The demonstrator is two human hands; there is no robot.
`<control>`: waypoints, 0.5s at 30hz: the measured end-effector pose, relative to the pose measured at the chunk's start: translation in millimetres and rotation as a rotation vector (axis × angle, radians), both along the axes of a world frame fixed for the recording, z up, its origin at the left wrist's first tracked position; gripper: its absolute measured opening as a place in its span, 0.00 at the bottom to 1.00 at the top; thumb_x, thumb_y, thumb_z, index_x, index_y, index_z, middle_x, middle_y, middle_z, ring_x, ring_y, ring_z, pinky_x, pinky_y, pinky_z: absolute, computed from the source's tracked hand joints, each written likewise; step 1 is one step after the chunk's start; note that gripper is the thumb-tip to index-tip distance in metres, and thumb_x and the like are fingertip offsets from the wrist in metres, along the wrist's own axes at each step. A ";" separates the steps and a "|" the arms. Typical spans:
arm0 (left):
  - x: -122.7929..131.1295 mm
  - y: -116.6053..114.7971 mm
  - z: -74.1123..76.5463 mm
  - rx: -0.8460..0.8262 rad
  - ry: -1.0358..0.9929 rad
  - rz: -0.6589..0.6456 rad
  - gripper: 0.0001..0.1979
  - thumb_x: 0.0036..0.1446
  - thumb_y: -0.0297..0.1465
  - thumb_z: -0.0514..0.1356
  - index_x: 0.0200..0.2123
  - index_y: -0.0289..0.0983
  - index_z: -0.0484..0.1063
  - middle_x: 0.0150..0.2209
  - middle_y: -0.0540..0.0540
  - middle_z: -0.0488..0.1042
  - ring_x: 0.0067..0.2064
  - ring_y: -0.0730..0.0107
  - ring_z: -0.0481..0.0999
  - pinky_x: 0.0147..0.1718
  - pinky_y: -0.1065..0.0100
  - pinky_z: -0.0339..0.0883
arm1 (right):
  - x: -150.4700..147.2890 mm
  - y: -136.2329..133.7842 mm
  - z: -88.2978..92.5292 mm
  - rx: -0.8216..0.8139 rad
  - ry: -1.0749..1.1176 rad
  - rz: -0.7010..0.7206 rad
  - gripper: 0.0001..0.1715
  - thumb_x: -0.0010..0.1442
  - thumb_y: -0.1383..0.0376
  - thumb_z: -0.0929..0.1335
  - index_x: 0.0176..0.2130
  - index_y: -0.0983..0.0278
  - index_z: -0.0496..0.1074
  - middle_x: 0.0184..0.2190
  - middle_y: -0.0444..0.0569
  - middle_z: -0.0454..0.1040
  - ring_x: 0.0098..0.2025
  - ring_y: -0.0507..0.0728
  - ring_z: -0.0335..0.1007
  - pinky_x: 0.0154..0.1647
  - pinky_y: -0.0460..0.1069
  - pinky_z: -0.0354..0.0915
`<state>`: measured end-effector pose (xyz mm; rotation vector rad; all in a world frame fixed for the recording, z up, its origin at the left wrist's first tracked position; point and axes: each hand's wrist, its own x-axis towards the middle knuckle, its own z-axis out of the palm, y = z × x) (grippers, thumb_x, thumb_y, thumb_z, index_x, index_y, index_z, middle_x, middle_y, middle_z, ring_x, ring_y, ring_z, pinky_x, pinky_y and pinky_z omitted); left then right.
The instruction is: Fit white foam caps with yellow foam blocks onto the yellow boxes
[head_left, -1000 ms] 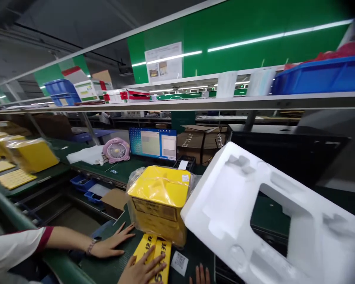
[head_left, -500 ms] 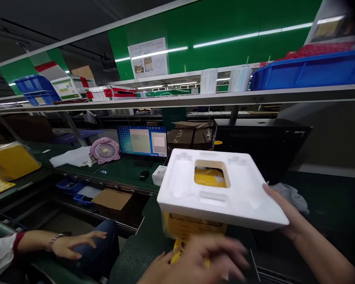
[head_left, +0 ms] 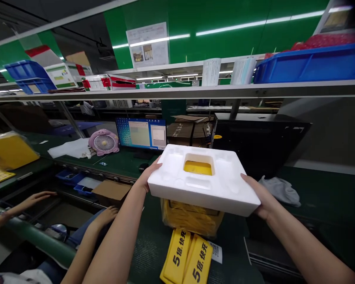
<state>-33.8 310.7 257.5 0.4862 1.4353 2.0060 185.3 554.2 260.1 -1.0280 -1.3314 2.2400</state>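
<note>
A white foam cap (head_left: 177, 179) sits on top of a yellow box wrapped in clear plastic (head_left: 192, 217); the yellow top shows through the foam's square hole. My left hand (head_left: 148, 175) presses the foam's left edge and my right hand (head_left: 258, 195) presses its right edge, so I grip it from both sides. A yellow booklet with black print (head_left: 187, 260) lies on the green belt (head_left: 148, 252) just in front of the box, beside a small white QR label (head_left: 216, 252).
A co-worker's two hands (head_left: 37, 196) reach in at the lower left. A pink fan (head_left: 103, 142) and a monitor (head_left: 142, 133) stand behind. A black case (head_left: 260, 146) and a grey cloth (head_left: 279, 189) lie right. Another yellow box (head_left: 8, 150) sits far left.
My left hand left the booklet and rose to the foam's left edge. The foam cap settled level on the yellow box. The co-worker's hands drew back to the left.
</note>
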 end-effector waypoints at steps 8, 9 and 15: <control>-8.6 -5.9 1.7 -0.063 -0.074 0.029 0.36 0.49 0.29 0.56 0.61 0.41 0.46 0.54 0.43 0.65 0.45 0.56 0.73 0.45 0.55 0.68 | -9.9 -5.8 4.8 0.107 -0.007 -0.015 0.33 0.57 0.64 0.64 0.60 0.61 0.51 0.49 0.55 0.69 0.35 0.58 0.73 0.30 0.50 0.72; -8.3 -6.7 1.6 -0.069 -0.074 0.035 0.36 0.49 0.29 0.56 0.61 0.43 0.47 0.55 0.45 0.64 0.45 0.56 0.72 0.45 0.56 0.69 | -10.8 -4.0 4.1 0.141 0.012 -0.007 0.35 0.57 0.65 0.64 0.60 0.56 0.49 0.52 0.53 0.66 0.36 0.57 0.73 0.30 0.50 0.72; -6.4 -9.1 -6.7 -0.076 -0.088 0.027 0.36 0.49 0.30 0.58 0.61 0.45 0.49 0.58 0.47 0.60 0.49 0.57 0.70 0.45 0.60 0.69 | -8.5 2.0 -3.9 0.179 0.018 0.078 0.35 0.56 0.64 0.64 0.59 0.47 0.49 0.54 0.47 0.64 0.38 0.57 0.72 0.34 0.52 0.72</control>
